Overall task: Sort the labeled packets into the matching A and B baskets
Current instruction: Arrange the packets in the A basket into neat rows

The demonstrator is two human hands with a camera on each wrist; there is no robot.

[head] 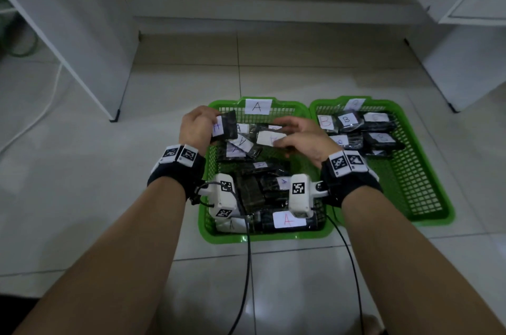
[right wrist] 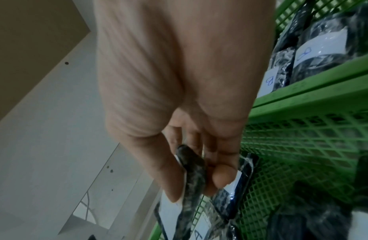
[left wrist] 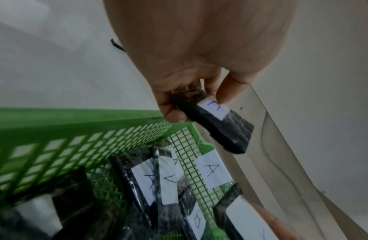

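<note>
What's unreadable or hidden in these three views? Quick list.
- Letter on the packet in the right hand: head view, fingers cover part of it; right wrist view shows the packet edge-on only.
- B basket tag: head view, too small and faint to read.
- Packets under the wrist cameras in the A basket: head view, blocked.
- Near packets: left wrist view, blurred and dark.

Left hand (head: 195, 126) and right hand (head: 304, 140) both outstretched, fingers curled in pinching grips
</note>
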